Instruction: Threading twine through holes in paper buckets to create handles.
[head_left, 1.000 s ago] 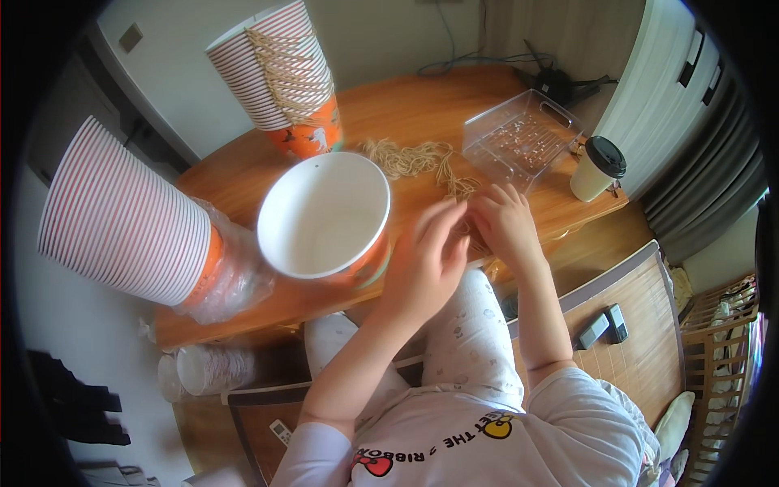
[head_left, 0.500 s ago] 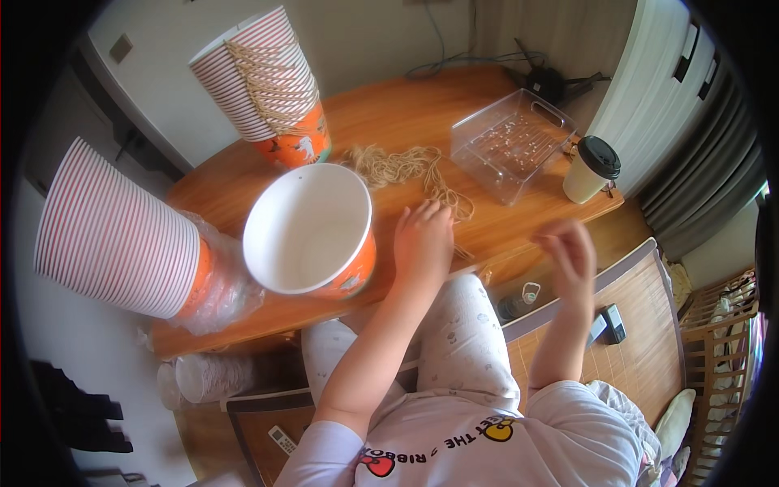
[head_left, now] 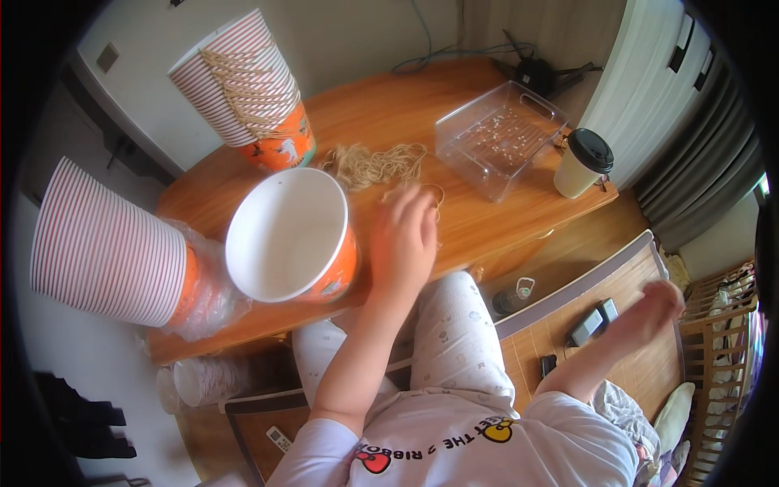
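Note:
My left hand [head_left: 403,235] is over the table's middle, its fingers bent and drawn together at strands of tan twine [head_left: 377,165]; the fingertips are blurred. The loose twine heap lies just beyond it, and a thin loop shows beside the fingers. Out past the table's right edge, my right hand [head_left: 659,308] looks closed and smeared; whatever it may hold cannot be made out. Left of my left hand stands a large open paper bucket [head_left: 329,280], white inside and orange outside. Farther back is a tall bucket stack [head_left: 243,85] with twine draped down its side.
Another bucket stack [head_left: 109,243], partly in clear plastic, leans at the table's left. A clear tray [head_left: 495,142] with small bits and a lidded cup [head_left: 580,166] are at the right. Below are a bottle [head_left: 511,300], a mat [head_left: 519,349] and a wooden rail [head_left: 722,333].
My right hand has swung right and outward, away from the table. My left hand has shifted slightly left with its fingers more bent. The view has shifted a little.

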